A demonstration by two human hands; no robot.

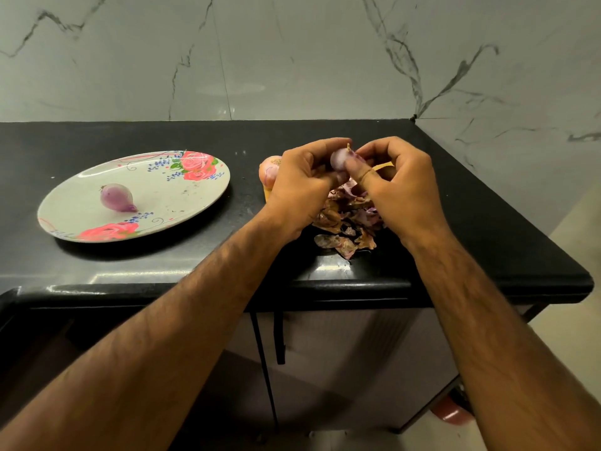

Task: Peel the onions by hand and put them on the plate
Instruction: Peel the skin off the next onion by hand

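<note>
Both hands meet over the right half of the black counter and hold one small pale purple onion (338, 158) between them. My left hand (304, 187) grips it from the left. The thumb and fingers of my right hand (395, 182) pinch it from the right. A peeled purple onion (116, 197) lies on the white floral plate (182, 193) at the left. An unpeeled pinkish onion (269, 170) sits just behind my left hand, partly hidden. Loose onion skins (346, 222) are piled under the hands.
The black counter (162, 265) ends at a front edge near me and at a right edge with a rounded corner. A marble wall stands behind and to the right. Something yellow (383, 165) peeks out under the hands. Cabinet doors are below.
</note>
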